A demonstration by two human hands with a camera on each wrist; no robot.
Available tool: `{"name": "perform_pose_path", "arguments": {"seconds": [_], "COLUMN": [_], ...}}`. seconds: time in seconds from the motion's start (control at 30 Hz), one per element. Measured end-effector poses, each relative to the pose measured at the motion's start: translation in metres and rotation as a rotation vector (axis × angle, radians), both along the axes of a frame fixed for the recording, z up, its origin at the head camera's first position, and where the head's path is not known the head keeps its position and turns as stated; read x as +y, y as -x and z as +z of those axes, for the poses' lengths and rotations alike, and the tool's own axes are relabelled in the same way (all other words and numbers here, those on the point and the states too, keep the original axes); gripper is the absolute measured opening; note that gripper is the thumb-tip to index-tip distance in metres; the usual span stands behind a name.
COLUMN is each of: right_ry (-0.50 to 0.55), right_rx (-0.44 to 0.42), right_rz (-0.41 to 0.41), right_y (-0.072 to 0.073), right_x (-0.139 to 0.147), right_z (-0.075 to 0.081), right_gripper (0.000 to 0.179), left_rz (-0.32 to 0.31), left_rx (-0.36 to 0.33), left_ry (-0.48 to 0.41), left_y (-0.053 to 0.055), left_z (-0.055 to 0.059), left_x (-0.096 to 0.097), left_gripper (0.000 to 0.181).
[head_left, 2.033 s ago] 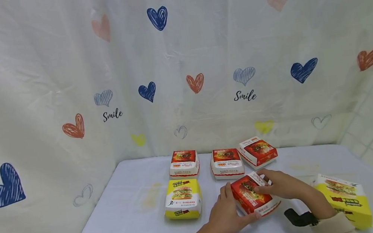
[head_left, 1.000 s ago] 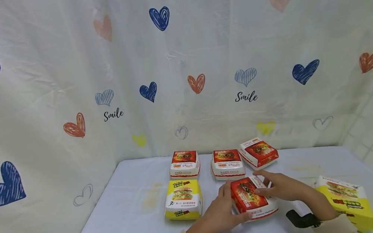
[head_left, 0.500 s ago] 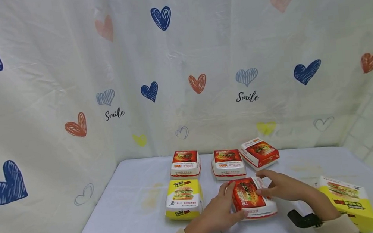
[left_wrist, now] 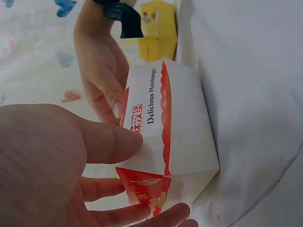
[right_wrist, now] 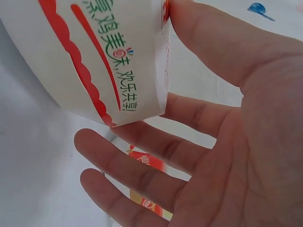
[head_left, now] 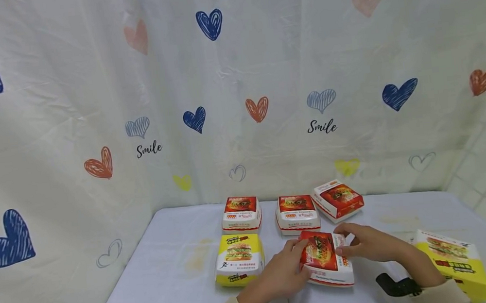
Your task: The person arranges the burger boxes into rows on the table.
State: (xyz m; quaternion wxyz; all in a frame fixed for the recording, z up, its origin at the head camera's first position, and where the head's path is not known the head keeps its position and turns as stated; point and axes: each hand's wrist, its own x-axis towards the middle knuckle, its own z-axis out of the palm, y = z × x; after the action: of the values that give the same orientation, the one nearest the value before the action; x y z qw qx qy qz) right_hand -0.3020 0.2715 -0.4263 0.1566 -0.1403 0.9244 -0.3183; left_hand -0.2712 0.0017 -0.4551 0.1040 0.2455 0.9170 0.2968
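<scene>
A red and white hamburger box rests on the table, turned slightly, its front side facing me. My left hand holds its left side; in the left wrist view the thumb presses the white front of the box while the fingers reach around the red corner. On the opposite side, my right hand grips the right far corner, thumb on top. The right wrist view has that thumb on the upper edge of the box, with two fingers behind it and the others spread beneath.
Behind stand three more red and white boxes: left, middle and an angled one at right. A yellow box sits left of my hands, another yellow box beyond my right forearm. A heart-print curtain hangs behind the table.
Between my hands the hamburger box has turned clockwise as seen from above and shifted slightly left. My left hand has moved a little left with it; the other boxes have stayed in place.
</scene>
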Motion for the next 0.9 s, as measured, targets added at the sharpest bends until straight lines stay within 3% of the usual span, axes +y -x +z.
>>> {"name": "perform_pose_path", "arguments": {"seconds": [0.2, 0.43, 0.77, 0.9], "right_ry": [0.02, 0.003, -0.026, -0.035], "right_rx": [0.003, -0.004, -0.008, -0.007], "right_rz": [0.039, 0.047, 0.047, 0.029], "right_y": [0.0008, -0.0008, -0.0037, -0.0036], "right_x": [0.0017, 0.0017, -0.0011, -0.0019], "right_z": [0.0005, 0.001, 0.0027, 0.0031], "right_gripper": [0.063, 0.056, 0.039, 0.032], "left_rz": [-0.001, 0.004, 0.074, 0.104], "left_rx": [0.004, 0.064, 0.12, 0.198], "left_ry": [-0.014, 0.012, 0.046, 0.08], "left_y": [0.0005, 0.0021, 0.0026, 0.0023], "left_z": [0.0028, 0.0003, -0.0019, -0.0026], "left_x": [-0.0047, -0.0064, -0.0045, -0.0032], "left_gripper": [0.061, 0.057, 0.049, 0.044]}}
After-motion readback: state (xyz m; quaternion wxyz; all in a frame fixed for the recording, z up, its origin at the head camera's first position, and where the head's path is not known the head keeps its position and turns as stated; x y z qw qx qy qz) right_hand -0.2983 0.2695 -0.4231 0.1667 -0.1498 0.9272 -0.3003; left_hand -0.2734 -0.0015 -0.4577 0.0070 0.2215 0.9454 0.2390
